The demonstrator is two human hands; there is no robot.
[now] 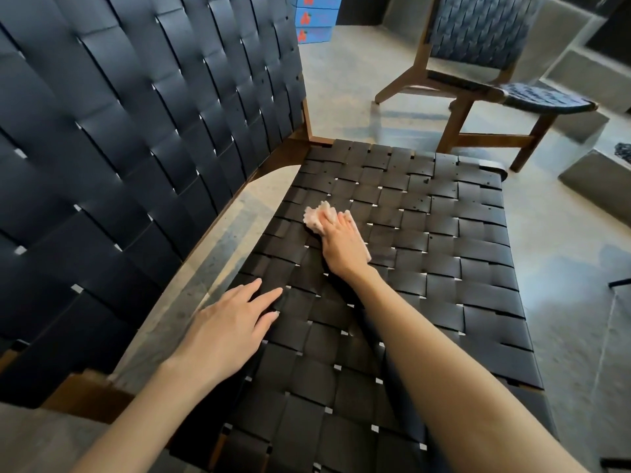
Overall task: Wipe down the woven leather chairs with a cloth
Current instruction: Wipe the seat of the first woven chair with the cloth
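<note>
Woven seat (444, 240), pink cloth (314, 217) under right hand (343, 249), fingers (341, 222) straight (left hand (228, 331) flat, splayed)

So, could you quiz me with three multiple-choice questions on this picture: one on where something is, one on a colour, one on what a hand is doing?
1. Where is the cloth?
A. on the backrest
B. on the seat, under the right hand
C. on the floor

2. What colour is the cloth?
A. pale pink
B. green
C. blue

3. How is the left hand?
A. clenched in a fist
B. gripping the cloth
C. flat on the seat, fingers straight

Answers: 1 B, the right hand presses it onto the woven seat. 2 A, pale pink shows against the black seat. 3 C, it lies flat and holds nothing.
</note>
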